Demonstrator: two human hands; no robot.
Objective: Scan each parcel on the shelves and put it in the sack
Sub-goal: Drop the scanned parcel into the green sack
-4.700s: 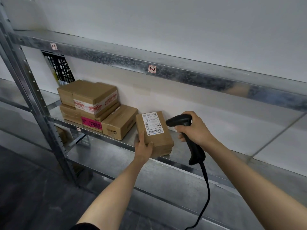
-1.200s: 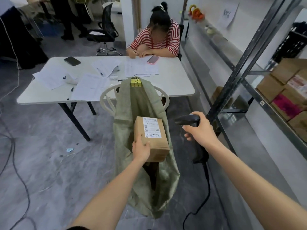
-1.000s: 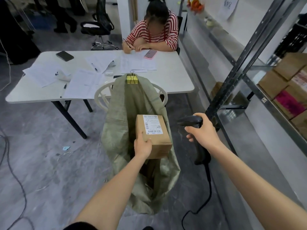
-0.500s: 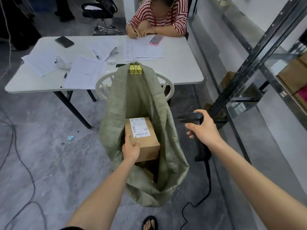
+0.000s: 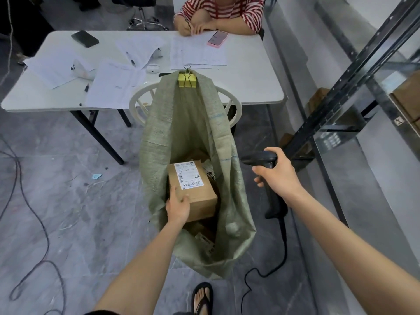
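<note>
While right hand (image 5: 276, 178) grips scanner (image 5: 261, 159) aside, left hand (image 5: 177, 206) holds parcel (image 5: 197, 197), long axis pointing away, within sack (image 5: 188, 123) mouth.

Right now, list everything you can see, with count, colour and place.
sack: one, green, centre floor
clip: one, yellow, sack's top
parcel: one, brown, in sack's mouth
chair: one, white, behind sack
table: one, white, behind chair
papers: several, white, on table
black phone: one, table's left
pink phone: one, table's far edge
scanner: one, black, right of sack
rack: one, grey, right
boxes: count unclear, brown, on rack
seated person: one, striped top, beyond table
cable: one, dark, floor left
foot: one, black sandal, bottom edge
left hand: holds parcel
right hand: grips scanner
</note>
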